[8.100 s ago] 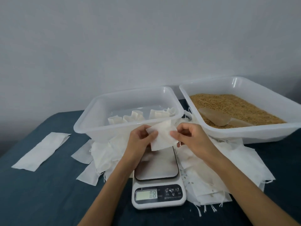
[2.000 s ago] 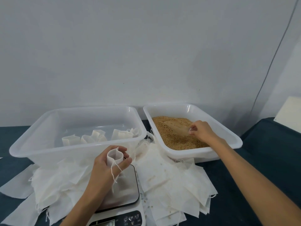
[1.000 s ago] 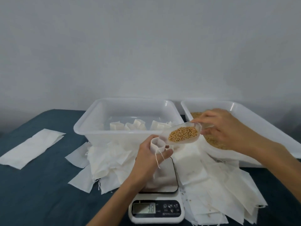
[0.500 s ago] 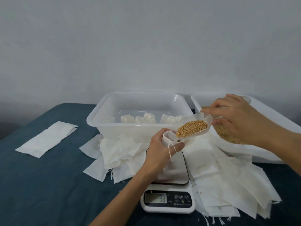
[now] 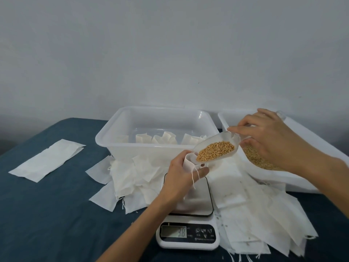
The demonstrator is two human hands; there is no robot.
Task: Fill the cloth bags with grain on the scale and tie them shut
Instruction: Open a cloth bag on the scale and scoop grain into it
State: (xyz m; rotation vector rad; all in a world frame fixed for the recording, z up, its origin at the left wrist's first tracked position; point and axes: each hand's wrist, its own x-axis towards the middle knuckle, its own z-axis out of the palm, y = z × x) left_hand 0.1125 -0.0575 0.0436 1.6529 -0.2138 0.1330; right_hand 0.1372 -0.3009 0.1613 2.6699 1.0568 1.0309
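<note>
Since half a second ago the scoop (image 5: 217,148) has tipped lower, and its lip now touches the mouth of the cloth bag (image 5: 188,161).

At far left on the blue tabletop (image 5: 56,214) lies one flat white cloth strip (image 5: 46,162), well apart from the rest. Right of it, a heap of empty bags (image 5: 136,178) spills from under the near wall of the clear tub (image 5: 151,148); inside the tub a row of filled bags (image 5: 162,138) stands along the floor.

The left hand (image 5: 182,178) is over the scale (image 5: 188,224); its fingers (image 5: 203,171) are curled round the bag, holding the mouth open, and a drawstring hangs across them. How the bag's bottom sits on the plate is hidden by the hand. The display reads 38.

The right hand (image 5: 272,137) pinches the scoop's handle, thumb under and fingers over, and the handle itself is mostly covered. Golden grain (image 5: 215,151) fills the scoop's bowl.

More empty bags (image 5: 264,214) lie fanned to the right of the scale. The grain tub (image 5: 302,178) sits at far right, largely behind the right hand, with only a patch of its grain showing.
</note>
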